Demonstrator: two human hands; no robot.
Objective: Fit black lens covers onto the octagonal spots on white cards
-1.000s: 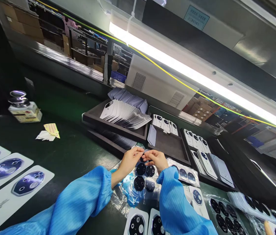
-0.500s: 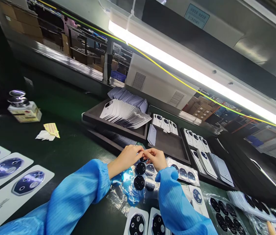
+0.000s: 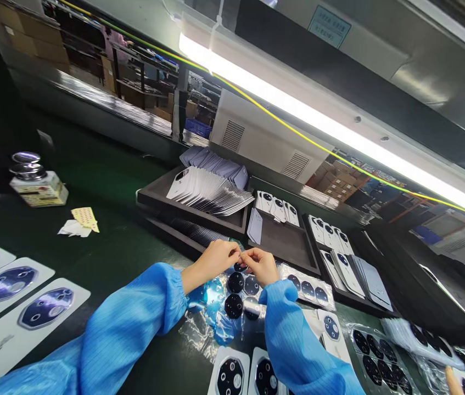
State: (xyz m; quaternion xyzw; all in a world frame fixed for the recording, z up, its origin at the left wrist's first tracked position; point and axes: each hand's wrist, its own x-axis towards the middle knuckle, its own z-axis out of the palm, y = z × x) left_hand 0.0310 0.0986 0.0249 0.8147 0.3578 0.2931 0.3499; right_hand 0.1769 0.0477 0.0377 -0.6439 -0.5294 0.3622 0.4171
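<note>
My left hand (image 3: 218, 259) and my right hand (image 3: 262, 265) meet above a clear plastic sheet of black camera lens covers (image 3: 235, 282). Thumb and fingers of each hand are pinched together, tip to tip. Whatever lies between the fingertips is too small and covered to make out. Beneath my left wrist is crumpled blue film (image 3: 216, 293). White phone back panels (image 3: 229, 373) with black camera areas lie nearest me, and a packed strip of lens covers (image 3: 307, 287) is beside my right wrist.
Behind my hands, a black tray (image 3: 150, 193) holds fanned phone panels (image 3: 211, 189). More trays with panels (image 3: 331, 235) stand to the right. Large panels (image 3: 46, 307) and a small box-shaped bottle (image 3: 40, 189) are at left. Another person's fingers (image 3: 453, 379) show at lower right.
My hands stay pinched together over the sheet with only slight finger movement. Glare on the lens covers has shifted. The other person's hand at lower right shows a little more.
</note>
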